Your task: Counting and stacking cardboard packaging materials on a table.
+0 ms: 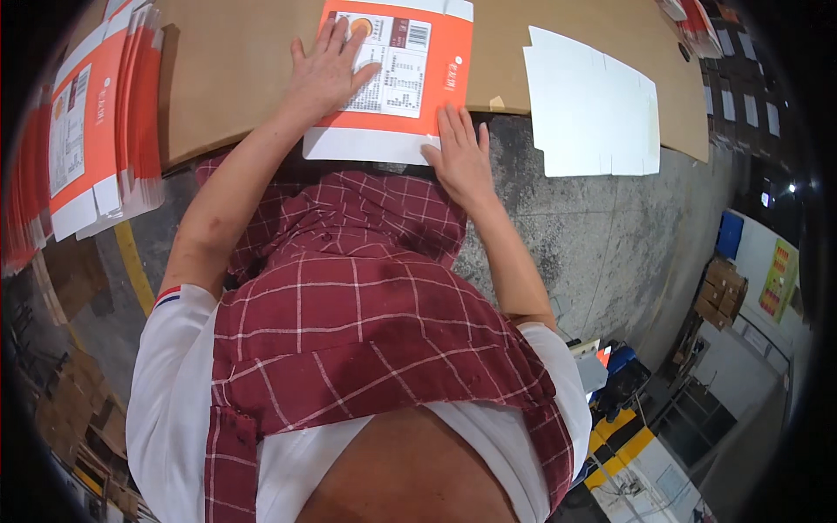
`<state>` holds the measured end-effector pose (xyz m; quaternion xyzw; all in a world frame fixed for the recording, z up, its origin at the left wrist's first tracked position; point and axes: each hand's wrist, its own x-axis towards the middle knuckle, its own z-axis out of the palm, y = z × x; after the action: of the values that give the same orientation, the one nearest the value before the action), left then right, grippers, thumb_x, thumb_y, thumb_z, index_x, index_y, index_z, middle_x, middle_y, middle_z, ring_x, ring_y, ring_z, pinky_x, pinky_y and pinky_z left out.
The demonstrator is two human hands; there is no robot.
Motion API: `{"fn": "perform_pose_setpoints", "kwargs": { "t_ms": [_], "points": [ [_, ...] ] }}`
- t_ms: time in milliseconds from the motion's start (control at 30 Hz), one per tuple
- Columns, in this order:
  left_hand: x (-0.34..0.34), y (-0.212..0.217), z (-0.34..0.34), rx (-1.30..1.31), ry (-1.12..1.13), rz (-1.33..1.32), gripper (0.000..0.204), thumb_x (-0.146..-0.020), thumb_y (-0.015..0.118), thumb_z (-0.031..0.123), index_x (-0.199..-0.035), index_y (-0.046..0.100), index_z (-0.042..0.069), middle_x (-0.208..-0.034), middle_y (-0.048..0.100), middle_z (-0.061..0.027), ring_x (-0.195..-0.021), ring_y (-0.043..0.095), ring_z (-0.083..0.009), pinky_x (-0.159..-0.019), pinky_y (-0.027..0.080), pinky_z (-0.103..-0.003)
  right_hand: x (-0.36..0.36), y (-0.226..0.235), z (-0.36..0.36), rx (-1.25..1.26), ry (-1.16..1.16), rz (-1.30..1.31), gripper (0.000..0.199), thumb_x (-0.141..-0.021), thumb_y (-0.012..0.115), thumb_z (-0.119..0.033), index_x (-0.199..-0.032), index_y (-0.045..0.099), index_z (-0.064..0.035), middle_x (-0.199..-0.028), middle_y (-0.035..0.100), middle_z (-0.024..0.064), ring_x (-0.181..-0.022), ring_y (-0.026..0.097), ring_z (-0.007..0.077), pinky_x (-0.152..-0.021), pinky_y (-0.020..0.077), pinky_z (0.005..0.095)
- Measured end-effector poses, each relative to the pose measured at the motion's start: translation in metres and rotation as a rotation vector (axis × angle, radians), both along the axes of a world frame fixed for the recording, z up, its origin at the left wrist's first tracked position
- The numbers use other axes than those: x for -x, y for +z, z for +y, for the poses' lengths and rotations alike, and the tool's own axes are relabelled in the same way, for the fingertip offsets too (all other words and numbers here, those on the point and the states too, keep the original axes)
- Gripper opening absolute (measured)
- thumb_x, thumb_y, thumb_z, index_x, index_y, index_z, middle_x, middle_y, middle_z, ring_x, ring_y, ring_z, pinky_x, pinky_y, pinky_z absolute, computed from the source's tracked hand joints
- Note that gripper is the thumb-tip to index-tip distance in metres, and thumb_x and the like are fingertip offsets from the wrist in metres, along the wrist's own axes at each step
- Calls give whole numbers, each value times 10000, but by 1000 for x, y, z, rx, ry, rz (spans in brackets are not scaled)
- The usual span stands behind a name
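Note:
An orange and white flat carton [397, 105] lies on the cardboard-covered table in front of me, its near white flap reaching over the table edge. My left hand [327, 74] rests flat on its printed panel, fingers spread. At the carton's right near edge lies my right hand [462, 157], fingers stretched out and the thumb a little apart. Neither hand grips anything. To the right, a plain white carton blank [593, 105] lies flat, its near part overhanging the table edge.
Stacked orange folded cartons [105, 122] stand at the left end of the brown table surface [227, 70]. More cartons [697, 26] are at the far right. Concrete floor [575, 227] lies below the table edge, with a yellow line [133, 261] on the left.

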<state>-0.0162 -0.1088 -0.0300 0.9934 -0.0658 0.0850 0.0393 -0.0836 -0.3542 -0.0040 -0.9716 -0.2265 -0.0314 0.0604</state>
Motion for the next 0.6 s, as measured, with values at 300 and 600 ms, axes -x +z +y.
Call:
{"fn": "perform_pose_setpoints", "kwargs": {
  "t_ms": [300,600],
  "points": [
    [-3,2,-11,50,32,24,610,-856,336,520,-1323,269,133,-1377,231,-129,-1288,199,-247,-957,171,-619,-52,21,-100,413,-568,90,582,-789,563,-334,-1293,314,-181,-1179,460,206,-1020,492,357,-797,417,488],
    [0,-3,-4,81,65,-13,618,-850,323,544,-1317,282,142,-1375,248,-122,-1292,194,-241,-968,165,-608,-19,124,-23,-898,-163,217,510,-839,448,-47,-1320,277,-52,-1254,422,175,-1071,494,257,-865,421,335]
  ]
}}
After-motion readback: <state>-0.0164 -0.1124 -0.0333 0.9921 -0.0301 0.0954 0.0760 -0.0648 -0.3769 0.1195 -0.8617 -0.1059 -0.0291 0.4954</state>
